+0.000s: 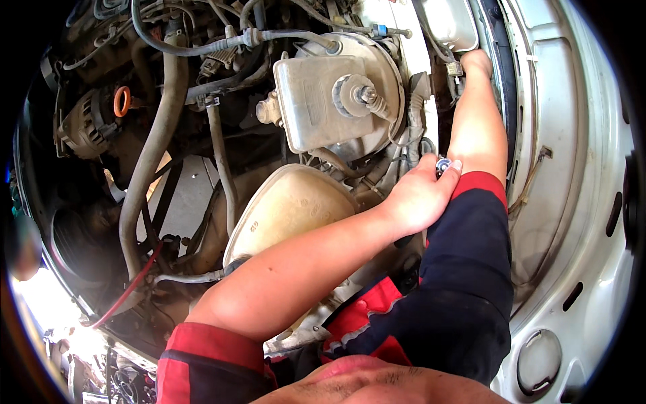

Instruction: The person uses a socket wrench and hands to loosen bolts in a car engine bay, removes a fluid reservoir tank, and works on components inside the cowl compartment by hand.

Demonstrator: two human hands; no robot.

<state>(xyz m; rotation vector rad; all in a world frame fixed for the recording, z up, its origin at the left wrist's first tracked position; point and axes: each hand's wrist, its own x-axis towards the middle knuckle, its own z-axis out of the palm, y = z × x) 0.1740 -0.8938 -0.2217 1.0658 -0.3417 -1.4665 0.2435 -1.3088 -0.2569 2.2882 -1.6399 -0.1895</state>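
- A person leans over an open engine bay, seen from above; both forearms are bare below the red cuffs of dark sleeves.
- The left hand (pixel 424 198) comes in diagonally from the lower left. Its fingers are curled closed, with the thumb extended along the upper right, gripping a small round piece (pixel 443 166) in blue and silver.
- That piece sits right of centre, at the thumb side of the fist, just beside the right forearm near the red cuff (pixel 480 185). Its round end faces up toward the camera. The rest is hidden by the hand, so its long axis cannot be told.
- The right arm stretches straight toward the top of the view. The right hand (pixel 477 62) is at the lower corner of a whitish container (pixel 449 25); its fingers are out of sight, so how far open they are, and whether they hold anything, cannot be told.
- Beside that hand, on its left, is a small pale connector (pixel 455 69) with wires.
- Left of the arms are a translucent reservoir (pixel 303 101) with a round ribbed cap (pixel 350 95) and, below it, a beige tank (pixel 289 209) partly behind the left forearm.
- Along the right side curves a pale metal body panel (pixel 592 256).
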